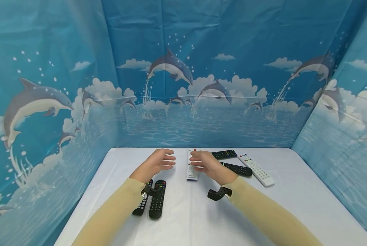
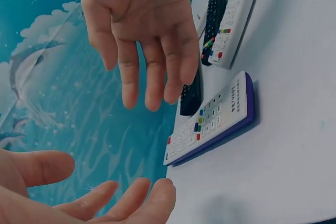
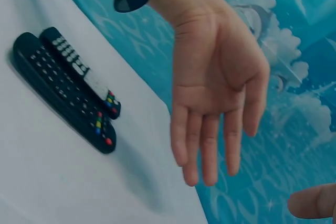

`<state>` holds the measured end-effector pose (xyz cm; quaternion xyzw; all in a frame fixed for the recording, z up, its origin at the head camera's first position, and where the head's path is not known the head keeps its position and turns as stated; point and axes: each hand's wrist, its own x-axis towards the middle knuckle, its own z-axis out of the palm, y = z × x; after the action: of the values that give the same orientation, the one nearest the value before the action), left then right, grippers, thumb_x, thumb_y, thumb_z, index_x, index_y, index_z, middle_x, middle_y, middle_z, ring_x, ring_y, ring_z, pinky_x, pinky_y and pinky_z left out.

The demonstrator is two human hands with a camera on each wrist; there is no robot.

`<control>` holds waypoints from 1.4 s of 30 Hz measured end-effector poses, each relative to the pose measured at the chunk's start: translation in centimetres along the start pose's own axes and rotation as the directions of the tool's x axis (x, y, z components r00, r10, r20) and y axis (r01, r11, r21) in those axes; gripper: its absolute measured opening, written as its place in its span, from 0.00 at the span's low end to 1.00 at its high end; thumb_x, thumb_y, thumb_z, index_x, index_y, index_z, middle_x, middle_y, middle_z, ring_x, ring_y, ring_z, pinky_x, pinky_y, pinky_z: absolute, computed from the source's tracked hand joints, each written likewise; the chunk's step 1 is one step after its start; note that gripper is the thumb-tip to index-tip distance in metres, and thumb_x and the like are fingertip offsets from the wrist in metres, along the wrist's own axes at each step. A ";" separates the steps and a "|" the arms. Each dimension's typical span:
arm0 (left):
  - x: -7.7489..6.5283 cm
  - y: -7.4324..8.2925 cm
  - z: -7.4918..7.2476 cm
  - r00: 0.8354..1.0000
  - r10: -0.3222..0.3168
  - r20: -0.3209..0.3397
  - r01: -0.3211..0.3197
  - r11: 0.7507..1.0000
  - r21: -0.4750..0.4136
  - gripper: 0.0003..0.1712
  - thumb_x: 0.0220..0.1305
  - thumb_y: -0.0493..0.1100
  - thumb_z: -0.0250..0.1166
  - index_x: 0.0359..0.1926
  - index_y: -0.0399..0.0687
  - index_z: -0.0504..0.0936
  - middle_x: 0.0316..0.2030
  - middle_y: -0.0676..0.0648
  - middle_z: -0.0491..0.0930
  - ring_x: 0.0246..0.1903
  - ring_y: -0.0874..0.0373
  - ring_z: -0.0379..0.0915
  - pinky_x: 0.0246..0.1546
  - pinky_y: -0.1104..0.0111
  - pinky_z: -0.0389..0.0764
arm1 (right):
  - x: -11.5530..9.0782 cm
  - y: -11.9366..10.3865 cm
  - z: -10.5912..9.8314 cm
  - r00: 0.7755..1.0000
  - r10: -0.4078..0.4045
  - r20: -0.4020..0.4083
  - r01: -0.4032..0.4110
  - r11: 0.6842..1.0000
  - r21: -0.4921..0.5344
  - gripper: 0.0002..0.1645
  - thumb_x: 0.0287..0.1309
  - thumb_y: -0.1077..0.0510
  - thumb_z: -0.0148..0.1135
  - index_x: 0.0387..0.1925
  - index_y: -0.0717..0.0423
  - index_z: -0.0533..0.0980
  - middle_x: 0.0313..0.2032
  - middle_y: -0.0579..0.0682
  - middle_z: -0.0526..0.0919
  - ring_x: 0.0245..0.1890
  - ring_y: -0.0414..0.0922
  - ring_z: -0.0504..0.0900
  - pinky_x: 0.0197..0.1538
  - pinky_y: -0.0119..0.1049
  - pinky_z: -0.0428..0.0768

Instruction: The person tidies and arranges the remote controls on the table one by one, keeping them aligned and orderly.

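My left hand is raised above the white table with its fingers loosely extended, holding nothing. Opposite it, my right hand is also empty and partly covers a white remote control in the head view. The left wrist view shows that remote's purple-blue underside, apart from both hands. Under my left wrist lie two black remotes: one with a light button panel, partly hidden in the head view, and a plainer one. Beyond my right hand are two more black remotes and another white remote.
A white cloth covers the table. Blue dolphin-print curtains stand along the back and both sides. Each wrist wears a black strap with a small device.
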<state>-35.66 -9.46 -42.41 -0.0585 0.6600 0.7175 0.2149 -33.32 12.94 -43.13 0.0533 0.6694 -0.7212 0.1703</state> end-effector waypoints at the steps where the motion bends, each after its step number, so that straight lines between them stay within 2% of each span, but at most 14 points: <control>1: 0.4 -0.1 0.2 1.000 -0.013 -0.004 0.013 1.000 -0.020 0.29 0.74 0.42 0.56 0.71 0.37 0.65 0.64 0.28 0.69 0.63 0.33 0.68 0.64 0.47 0.71 | 0.2 0.0 -0.3 1.000 0.004 -0.007 -0.004 1.000 0.022 0.30 0.71 0.57 0.53 0.71 0.60 0.65 0.67 0.65 0.68 0.68 0.60 0.67 0.68 0.55 0.70; 7: 2.4 -0.9 1.2 0.998 -0.057 -0.040 0.052 0.994 -0.100 0.29 0.73 0.39 0.55 0.71 0.35 0.63 0.61 0.25 0.70 0.61 0.31 0.69 0.63 0.47 0.72 | 1.5 0.3 -1.3 0.997 0.050 -0.055 -0.045 0.995 0.090 0.32 0.73 0.56 0.53 0.74 0.59 0.61 0.70 0.64 0.63 0.71 0.59 0.62 0.70 0.54 0.66; 14: 4.0 -2.7 2.7 0.994 -0.102 -0.046 0.097 0.990 -0.103 0.32 0.70 0.37 0.55 0.72 0.34 0.60 0.60 0.24 0.70 0.59 0.29 0.70 0.60 0.46 0.75 | 2.1 1.2 -1.7 0.986 0.110 -0.123 -0.091 0.985 0.148 0.40 0.69 0.58 0.55 0.76 0.62 0.52 0.70 0.70 0.57 0.69 0.64 0.62 0.68 0.57 0.68; 18: 4.4 -3.3 3.5 0.993 -0.118 -0.030 0.113 0.985 -0.130 0.31 0.69 0.36 0.54 0.70 0.31 0.61 0.61 0.23 0.68 0.60 0.29 0.69 0.61 0.45 0.74 | 1.9 1.8 -2.0 0.986 0.133 -0.104 -0.109 0.972 0.210 0.42 0.66 0.58 0.56 0.76 0.58 0.50 0.72 0.70 0.54 0.69 0.63 0.61 0.66 0.56 0.70; 23: 4.6 -3.3 3.9 0.991 -0.136 -0.020 0.130 0.976 -0.176 0.28 0.69 0.37 0.54 0.67 0.27 0.65 0.59 0.24 0.68 0.59 0.30 0.70 0.60 0.46 0.75 | 1.6 2.4 -2.2 0.986 0.149 -0.073 -0.125 0.957 0.261 0.42 0.68 0.56 0.54 0.77 0.57 0.48 0.71 0.71 0.55 0.69 0.64 0.61 0.65 0.58 0.72; 30: 4.9 -3.4 4.1 0.985 -0.168 -0.032 0.159 0.968 -0.196 0.25 0.70 0.36 0.54 0.64 0.27 0.68 0.56 0.25 0.69 0.57 0.33 0.72 0.57 0.49 0.78 | 2.0 3.2 -2.2 0.988 0.146 -0.054 -0.126 0.955 0.268 0.37 0.67 0.60 0.51 0.73 0.61 0.51 0.68 0.73 0.58 0.67 0.63 0.65 0.64 0.57 0.72; 38: 5.5 -3.9 4.0 0.982 -0.176 -0.067 0.166 0.977 -0.134 0.21 0.68 0.33 0.57 0.60 0.27 0.74 0.53 0.30 0.76 0.47 0.42 0.78 0.55 0.56 0.81 | 2.2 3.9 -2.3 0.985 0.146 -0.089 -0.121 0.963 0.241 0.24 0.68 0.63 0.48 0.63 0.69 0.63 0.62 0.70 0.67 0.61 0.62 0.73 0.58 0.53 0.79; 42: 5.4 -4.0 4.0 0.980 -0.188 -0.066 0.179 0.975 -0.133 0.19 0.68 0.32 0.58 0.59 0.28 0.75 0.48 0.33 0.78 0.46 0.45 0.79 0.54 0.58 0.81 | 2.3 4.2 -2.4 0.988 0.138 -0.075 -0.117 0.963 0.241 0.25 0.70 0.63 0.47 0.64 0.72 0.65 0.61 0.70 0.69 0.61 0.62 0.75 0.56 0.52 0.81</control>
<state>-38.19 -4.17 -47.64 -0.1607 0.6129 0.7321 0.2503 -34.49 14.71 -48.00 0.1491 0.5810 -0.7801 0.1780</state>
